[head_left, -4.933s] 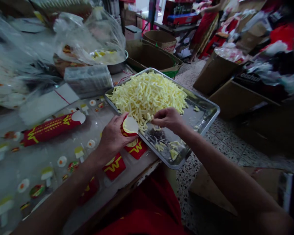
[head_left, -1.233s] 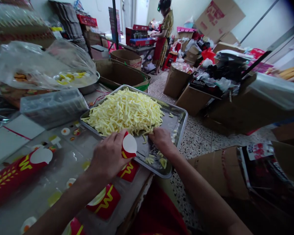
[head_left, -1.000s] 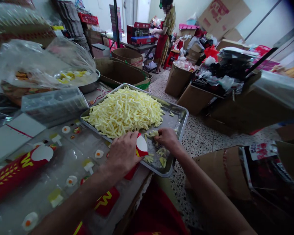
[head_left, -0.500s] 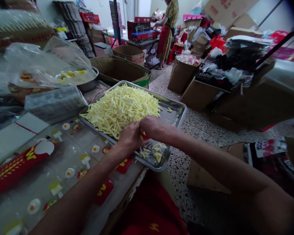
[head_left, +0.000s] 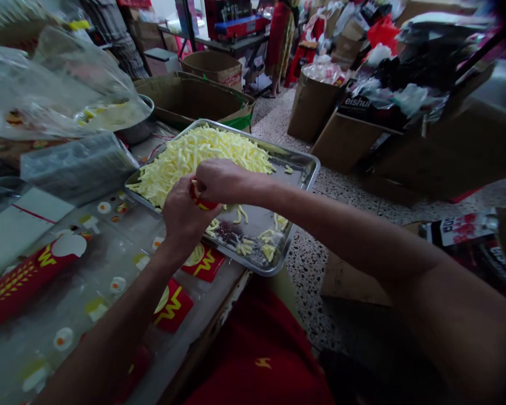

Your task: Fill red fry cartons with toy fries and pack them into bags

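My left hand (head_left: 184,212) is wrapped round a small red fry carton (head_left: 203,201), held over the near left part of a metal tray (head_left: 300,216). Curled closed at the carton's top is my right hand (head_left: 221,179); its fingertips are hidden, so what they hold cannot be made out. A large heap of pale yellow French fries (head_left: 223,142) fills the tray's far left half, just beyond both hands. A few loose fries (head_left: 268,251) lie at the near right corner. Red cartons with a yellow zigzag (head_left: 175,306) lie on the table below my left wrist.
A long red packet (head_left: 34,275) and a clear plastic tray (head_left: 76,169) are on the table's left side. A cardboard box (head_left: 185,98) stands behind the metal tray. More boxes (head_left: 314,107) crowd the speckled floor at right. A person in a red apron (head_left: 278,42) stands at the back.
Both hands have moved left along the tray with the red carton, and more of the carton shows. My view has tipped downward. Loose fries and the tray floor are now uncovered right of the hands.
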The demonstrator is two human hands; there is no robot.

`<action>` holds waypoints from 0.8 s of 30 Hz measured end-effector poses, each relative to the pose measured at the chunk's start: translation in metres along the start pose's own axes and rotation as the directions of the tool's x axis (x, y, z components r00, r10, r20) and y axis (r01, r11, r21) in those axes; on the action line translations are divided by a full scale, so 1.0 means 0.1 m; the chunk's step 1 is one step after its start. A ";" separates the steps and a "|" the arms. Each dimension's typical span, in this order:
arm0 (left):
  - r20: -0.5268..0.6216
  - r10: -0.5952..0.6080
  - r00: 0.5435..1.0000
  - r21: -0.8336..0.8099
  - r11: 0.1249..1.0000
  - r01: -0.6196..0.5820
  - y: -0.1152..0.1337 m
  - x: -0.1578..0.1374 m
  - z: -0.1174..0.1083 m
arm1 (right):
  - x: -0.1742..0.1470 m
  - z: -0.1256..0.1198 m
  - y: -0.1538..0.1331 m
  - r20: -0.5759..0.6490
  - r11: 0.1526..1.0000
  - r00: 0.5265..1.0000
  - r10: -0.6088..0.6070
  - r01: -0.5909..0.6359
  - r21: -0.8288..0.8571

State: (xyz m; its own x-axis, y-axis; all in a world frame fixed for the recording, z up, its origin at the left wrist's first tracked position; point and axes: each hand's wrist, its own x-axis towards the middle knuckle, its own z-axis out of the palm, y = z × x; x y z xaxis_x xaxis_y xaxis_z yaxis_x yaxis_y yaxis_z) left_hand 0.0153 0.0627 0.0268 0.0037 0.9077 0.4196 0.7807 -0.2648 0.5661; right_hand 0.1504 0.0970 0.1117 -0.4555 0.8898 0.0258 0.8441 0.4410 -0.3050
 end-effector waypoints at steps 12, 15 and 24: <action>0.000 -0.031 1.000 -0.222 0.974 0.030 -0.18 -0.08 -0.13 | -0.04 0.17 -0.17 -0.038 0.989 0.989 -0.142 0.144 0.043; 0.033 -0.022 0.999 -0.163 0.986 0.027 -0.38 -0.09 -0.20 | -0.14 0.30 0.00 -0.039 0.987 0.998 -0.056 0.062 0.149; 0.133 -0.026 0.991 -0.086 0.996 0.038 -0.55 -0.13 -0.42 | -0.17 1.13 0.09 0.102 0.968 0.963 0.250 -0.248 -0.035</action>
State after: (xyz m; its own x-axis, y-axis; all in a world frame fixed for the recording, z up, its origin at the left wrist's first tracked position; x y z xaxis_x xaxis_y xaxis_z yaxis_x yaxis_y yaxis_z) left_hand -0.0543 0.0514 0.0197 0.0662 0.9496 0.3064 0.7235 -0.2572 0.6407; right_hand 0.1337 0.0721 0.0014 -0.2563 0.9551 -0.1489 0.9400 0.2103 -0.2687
